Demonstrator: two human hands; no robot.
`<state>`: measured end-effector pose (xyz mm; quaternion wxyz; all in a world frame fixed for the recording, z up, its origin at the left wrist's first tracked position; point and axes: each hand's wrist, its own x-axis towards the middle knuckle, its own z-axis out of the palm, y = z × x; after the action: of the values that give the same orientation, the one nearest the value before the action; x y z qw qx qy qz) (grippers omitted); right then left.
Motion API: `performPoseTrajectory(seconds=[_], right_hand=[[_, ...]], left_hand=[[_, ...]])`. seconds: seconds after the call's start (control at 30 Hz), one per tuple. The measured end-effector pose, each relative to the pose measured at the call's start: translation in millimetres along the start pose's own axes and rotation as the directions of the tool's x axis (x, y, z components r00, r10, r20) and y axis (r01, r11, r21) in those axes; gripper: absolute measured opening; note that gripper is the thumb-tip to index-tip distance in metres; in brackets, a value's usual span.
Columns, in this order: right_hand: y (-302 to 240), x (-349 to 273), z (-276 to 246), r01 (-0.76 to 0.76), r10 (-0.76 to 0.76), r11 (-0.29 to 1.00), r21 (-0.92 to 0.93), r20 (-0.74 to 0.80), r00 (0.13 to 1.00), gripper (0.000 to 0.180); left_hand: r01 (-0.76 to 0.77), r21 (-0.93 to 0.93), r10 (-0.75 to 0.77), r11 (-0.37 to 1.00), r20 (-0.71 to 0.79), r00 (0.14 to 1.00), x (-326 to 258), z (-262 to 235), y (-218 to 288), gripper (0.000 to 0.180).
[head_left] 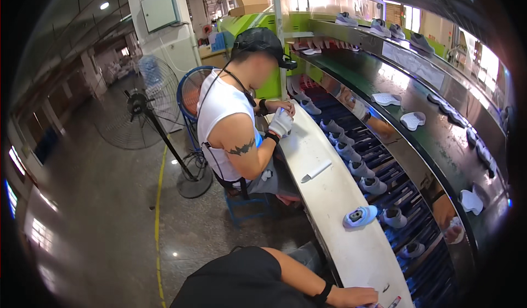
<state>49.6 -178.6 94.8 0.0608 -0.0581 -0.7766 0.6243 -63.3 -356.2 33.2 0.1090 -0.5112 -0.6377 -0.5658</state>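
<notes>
Nearest the camera, the wearer's left hand rested flat on the white bench, fingers loosely spread over small things at the lower edge, too cropped to identify; the right hand was out of sight. One light-blue shoe lay on its side farther along the bench, well apart from that hand, seemingly finished or waiting. Beyond it lay a white tool. A seated co-worker handled another shoe. Grey shoes lined the conveyor; fans stood on the glossy floor.
</notes>
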Motion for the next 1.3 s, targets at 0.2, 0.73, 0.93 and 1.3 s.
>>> performPoseTrajectory(seconds=[0.2, 0.73, 0.93, 1.3], right_hand=[[-12.4, 12.7, 21.0, 0.147, -0.165, 0.983, -0.110, -0.172, 0.971, 0.036], [26.1, 19.3, -79.1, 0.505, -0.490, 0.846, -0.171, 0.124, 0.863, 0.061], [35.8, 14.4, -71.6, 0.529, -0.524, 0.837, -0.141, 0.071, 0.849, 0.053], [44.6, 10.5, -38.0, 0.340, -0.089, 0.749, 0.569, -0.422, 0.902, 0.058]], left_hand=[[0.293, -0.078, -0.289, 0.953, 0.062, 0.955, -11.0, 20.6, 0.7, 0.045], [0.286, -0.243, -0.204, 0.927, 0.315, 0.927, 63.7, 25.9, 16.3, 0.041], [0.502, -0.210, -0.354, 0.839, 0.489, 0.797, 53.7, 26.1, 8.3, 0.043], [0.027, 0.234, -0.112, 0.972, 0.356, 0.928, 46.4, -11.8, -0.8, 0.057]])
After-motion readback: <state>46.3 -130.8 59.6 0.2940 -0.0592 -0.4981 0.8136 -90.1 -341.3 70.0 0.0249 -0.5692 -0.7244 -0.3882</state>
